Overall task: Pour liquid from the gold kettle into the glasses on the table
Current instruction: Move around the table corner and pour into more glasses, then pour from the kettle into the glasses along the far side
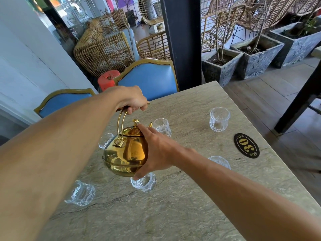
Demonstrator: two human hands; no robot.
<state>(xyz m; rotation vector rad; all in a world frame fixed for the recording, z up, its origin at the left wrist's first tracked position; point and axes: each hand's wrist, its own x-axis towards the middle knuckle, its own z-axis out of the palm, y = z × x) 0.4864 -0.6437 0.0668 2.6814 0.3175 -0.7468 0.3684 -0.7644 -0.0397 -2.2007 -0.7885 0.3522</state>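
The gold kettle (126, 154) is held in the air above the middle of the table (182, 206). It is tipped away from the person, so that its spout (150, 124) points at the far glass (163, 127) just beyond it. Whether liquid is running cannot be told.

The arched handle (120, 124) is grasped at its top by the left hand (130, 99), whose fingers (137, 108) are curled tightly round the grip. The right hand (159, 150) is laid against the kettle's right side. Its fingers are stretched out straight, the forefinger tip touches the lid at the foot of the knob (135, 121), and the thumb is set under the belly. Nothing is clasped by that hand.

A near glass (143, 181) is seen just below the kettle's base, and a left glass (80, 193) lies nearer the person, by the left forearm. A hidden glass (106, 140) is partly covered behind the kettle. A right glass (219, 161) is partly covered by the right forearm, and a corner glass (219, 121) stands well apart towards the far right.

The table top is of grey-green veined stone, and a black oval plaque (246, 145) marked 30 in gold is fixed near its right edge. Two blue chairs (149, 79) with gilt frames are drawn up at the far side. Behind them are seen an orange stool (108, 80), rattan chairs (102, 47), a black pillar (182, 40) and stone planters (220, 66) on a tiled floor.
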